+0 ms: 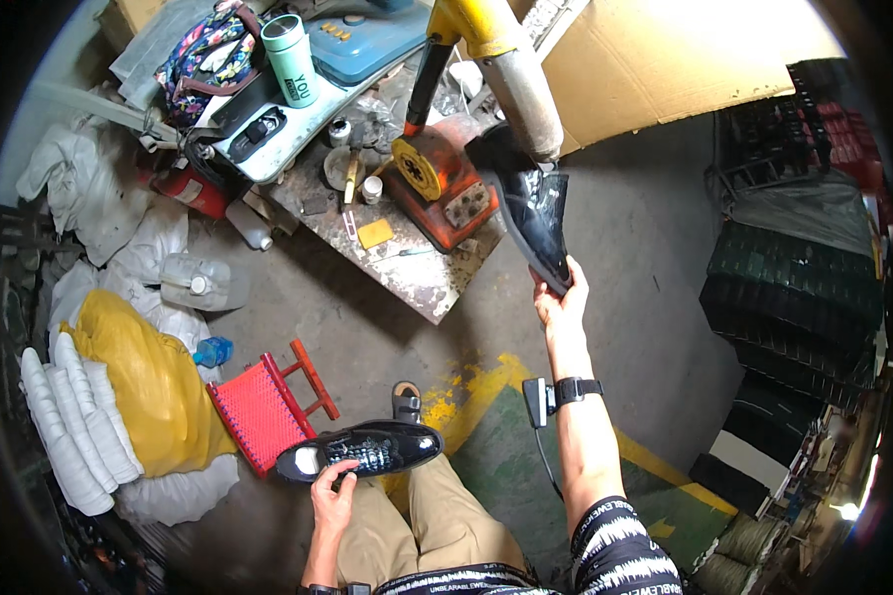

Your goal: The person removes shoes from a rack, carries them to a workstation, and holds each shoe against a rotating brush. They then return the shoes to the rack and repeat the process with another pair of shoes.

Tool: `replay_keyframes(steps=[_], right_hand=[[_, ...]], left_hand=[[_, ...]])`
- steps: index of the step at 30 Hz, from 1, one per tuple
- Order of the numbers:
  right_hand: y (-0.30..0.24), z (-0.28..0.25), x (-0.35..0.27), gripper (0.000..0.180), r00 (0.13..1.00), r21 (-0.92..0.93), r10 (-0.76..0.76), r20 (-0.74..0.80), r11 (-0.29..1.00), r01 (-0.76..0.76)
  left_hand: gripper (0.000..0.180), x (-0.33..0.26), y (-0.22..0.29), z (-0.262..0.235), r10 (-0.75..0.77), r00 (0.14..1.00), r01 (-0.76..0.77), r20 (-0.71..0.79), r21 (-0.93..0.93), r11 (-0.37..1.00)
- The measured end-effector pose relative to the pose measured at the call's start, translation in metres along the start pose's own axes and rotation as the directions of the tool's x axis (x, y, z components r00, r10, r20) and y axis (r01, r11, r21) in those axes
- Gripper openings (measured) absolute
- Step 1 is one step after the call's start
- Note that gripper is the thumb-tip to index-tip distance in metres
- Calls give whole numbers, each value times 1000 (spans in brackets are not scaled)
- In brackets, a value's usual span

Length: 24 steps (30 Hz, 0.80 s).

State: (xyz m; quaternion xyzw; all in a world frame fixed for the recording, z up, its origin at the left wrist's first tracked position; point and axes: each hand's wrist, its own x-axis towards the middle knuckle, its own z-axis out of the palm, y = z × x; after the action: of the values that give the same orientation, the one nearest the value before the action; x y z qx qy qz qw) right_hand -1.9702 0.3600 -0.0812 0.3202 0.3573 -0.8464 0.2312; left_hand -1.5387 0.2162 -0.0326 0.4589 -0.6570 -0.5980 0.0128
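Note:
A glossy black lace-up shoe [392, 448] lies level above my lap. My left hand [333, 496] grips it by the side near its opening, thumb and fingers closed on the edge. Out in front, my right arm is stretched far forward. My right hand [563, 299] is closed round the lower end of a second black shoe [538, 213]. This shoe is tilted, its upper end against or just beneath the grey metal tube [526, 104] of a yellow machine arm; whether they touch I cannot tell.
A worn worktable [422, 283] carries a red-orange machine [442, 188], small jars and a yellow block [375, 234]. A green tumbler [290, 61] stands on a side table. Left are a red woven stool [258, 412] and a yellow sack [144, 387]. Stacked dark crates [789, 288] line the right.

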Motion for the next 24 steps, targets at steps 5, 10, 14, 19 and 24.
replay_keyframes(steps=[5, 10, 14, 19, 24], right_hand=[[10, -67, -46, 27, 994, -207, 90, 59, 975, -76], [22, -91, -97, 50, 891, -298, 207, 404, 951, -86], [34, -71, -123, 69, 811, -370, 316, 493, 919, -134], [45, -27, -156, 88, 754, -653, 415, 509, 757, 24], [67, 24, -178, 80, 643, -802, 553, 531, 573, 169]], left_hand=[[19, -6, 1, -8, 12, 999, -12, -45, 5, 1000], [20, -14, 3, -26, -5, 993, 3, -116, -21, 1000], [21, -25, -4, -39, -5, 972, -6, -234, -45, 999], [22, -44, -9, -57, -45, 896, -44, -442, -190, 981], [23, -69, -31, -82, -169, 721, -198, -672, -433, 879]])
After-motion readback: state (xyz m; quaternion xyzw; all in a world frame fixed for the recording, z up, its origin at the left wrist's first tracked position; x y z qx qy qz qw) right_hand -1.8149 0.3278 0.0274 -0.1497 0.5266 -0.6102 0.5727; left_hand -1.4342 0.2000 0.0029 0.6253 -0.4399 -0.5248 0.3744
